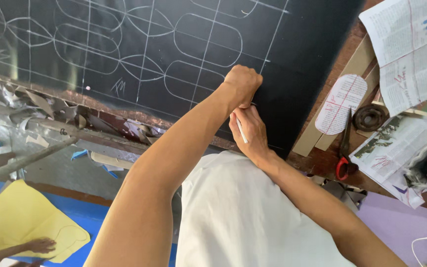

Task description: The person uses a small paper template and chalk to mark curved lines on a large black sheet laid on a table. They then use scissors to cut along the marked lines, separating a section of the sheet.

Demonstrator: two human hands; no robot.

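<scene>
A large black sheet (302, 44) covered with white chalk grid lines and rounded oblong outlines (208, 37) lies on a wooden table. My left hand (243, 83) is closed in a fist and presses down on the sheet near its lower edge. Just below it, touching it, my right hand (251, 132) grips a thin white pencil (241, 131) with its tip at the sheet. Both forearms reach up from the bottom of the view over my white shirt.
Right of the sheet lie an oblong paper template (341, 103), red-handled scissors (345, 148), a round metal piece (369, 117) and newspapers (411, 49). Paper scraps (35, 106) lie at the left. Another person's hand (40, 244) rests on yellow paper (16, 217) below.
</scene>
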